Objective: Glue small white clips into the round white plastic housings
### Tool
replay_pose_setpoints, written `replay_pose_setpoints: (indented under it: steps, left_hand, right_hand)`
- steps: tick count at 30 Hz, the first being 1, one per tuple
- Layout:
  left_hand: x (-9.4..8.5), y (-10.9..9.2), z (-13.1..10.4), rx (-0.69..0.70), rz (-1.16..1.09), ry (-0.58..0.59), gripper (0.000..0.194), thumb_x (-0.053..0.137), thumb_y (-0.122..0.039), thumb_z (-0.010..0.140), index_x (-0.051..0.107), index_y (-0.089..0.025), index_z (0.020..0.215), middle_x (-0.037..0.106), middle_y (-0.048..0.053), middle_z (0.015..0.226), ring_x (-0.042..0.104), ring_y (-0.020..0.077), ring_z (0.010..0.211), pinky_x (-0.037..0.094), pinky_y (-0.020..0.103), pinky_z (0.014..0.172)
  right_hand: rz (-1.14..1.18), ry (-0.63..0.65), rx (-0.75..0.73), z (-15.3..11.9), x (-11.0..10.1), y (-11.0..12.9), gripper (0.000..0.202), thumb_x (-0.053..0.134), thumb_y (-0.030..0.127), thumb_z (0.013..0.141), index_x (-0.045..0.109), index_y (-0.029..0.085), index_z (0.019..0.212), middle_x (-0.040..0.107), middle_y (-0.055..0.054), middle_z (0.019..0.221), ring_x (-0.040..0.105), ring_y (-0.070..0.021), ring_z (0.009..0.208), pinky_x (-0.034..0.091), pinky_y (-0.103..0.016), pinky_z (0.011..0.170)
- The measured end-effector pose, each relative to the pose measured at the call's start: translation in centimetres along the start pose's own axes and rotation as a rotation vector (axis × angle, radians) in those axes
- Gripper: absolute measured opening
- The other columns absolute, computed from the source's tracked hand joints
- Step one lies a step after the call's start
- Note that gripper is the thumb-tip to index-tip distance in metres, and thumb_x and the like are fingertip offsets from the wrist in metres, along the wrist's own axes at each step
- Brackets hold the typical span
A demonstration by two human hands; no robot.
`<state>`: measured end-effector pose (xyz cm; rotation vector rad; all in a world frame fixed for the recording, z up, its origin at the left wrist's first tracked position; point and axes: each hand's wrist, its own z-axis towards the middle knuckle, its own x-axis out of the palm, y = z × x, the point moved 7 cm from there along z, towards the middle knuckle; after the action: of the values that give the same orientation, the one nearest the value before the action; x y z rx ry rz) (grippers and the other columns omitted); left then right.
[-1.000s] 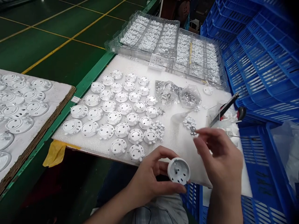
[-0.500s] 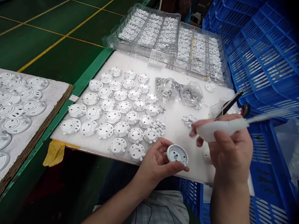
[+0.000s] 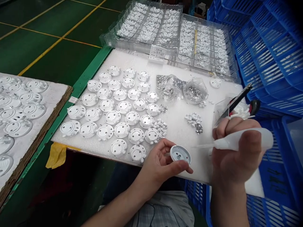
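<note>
My left hand (image 3: 163, 164) holds a round white cup-shaped part (image 3: 180, 154) by its rim, hollow side up, with a small post and holes inside. My right hand (image 3: 236, 151) is closed around a translucent white squeeze bottle (image 3: 243, 138). The bottle's thin nozzle points left toward the round part and stops short of it; its tip is blurred. Rows of round white parts (image 3: 122, 130) with two dark holes each lie on the foam-covered board (image 3: 182, 126) to the left. Small white pieces (image 3: 193, 118) and metal bits (image 3: 199, 128) lie beyond my hands.
Clear trays (image 3: 142, 41) of white pieces stand at the back. Two plastic bags (image 3: 195, 91) hold metal bits. Black-handled tools (image 3: 239, 97) rest in a clear box at right. Blue crates (image 3: 272, 60) line the right side. Another board (image 3: 56, 97) with white parts is at left.
The bottle in my right hand has swung round, its nozzle now pointing left instead of right. My left hand still holds the round part nearly in place. The view has shifted slightly.
</note>
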<state>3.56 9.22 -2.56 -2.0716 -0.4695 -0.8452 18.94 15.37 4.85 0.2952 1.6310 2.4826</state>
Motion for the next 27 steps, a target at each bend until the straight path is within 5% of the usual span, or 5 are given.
replay_pose_setpoints:
  steps: [14, 27]
  left_hand:
    - [0.3, 0.1, 0.0, -0.006, 0.023, 0.040, 0.050, 0.094, -0.038, 0.073, 0.052, -0.018, 0.091, 0.073, -0.002, 0.075, 0.072, 0.0098, 0.069, 0.052, 0.021, 0.073]
    - [0.4, 0.1, 0.1, -0.019, 0.004, 0.046, 0.052, 0.095, -0.038, 0.073, 0.051, -0.018, 0.091, 0.072, -0.002, 0.077, 0.072, 0.0100, 0.068, 0.053, 0.021, 0.073]
  right_hand:
    - [-0.128, 0.034, -0.068, -1.6, -0.1, -0.7, 0.063, 0.067, 0.057, 0.092, 0.034, 0.022, 0.051, 0.023, 0.001, 0.051, 0.024, -0.0143, 0.050, 0.019, -0.036, 0.056]
    - [-0.120, 0.121, -0.290, -1.4, 0.7, 0.0, 0.053, 0.059, 0.030, 0.099, 0.027, 0.019, 0.058, 0.023, 0.004, 0.054, 0.023, -0.0081, 0.049, 0.019, -0.031, 0.050]
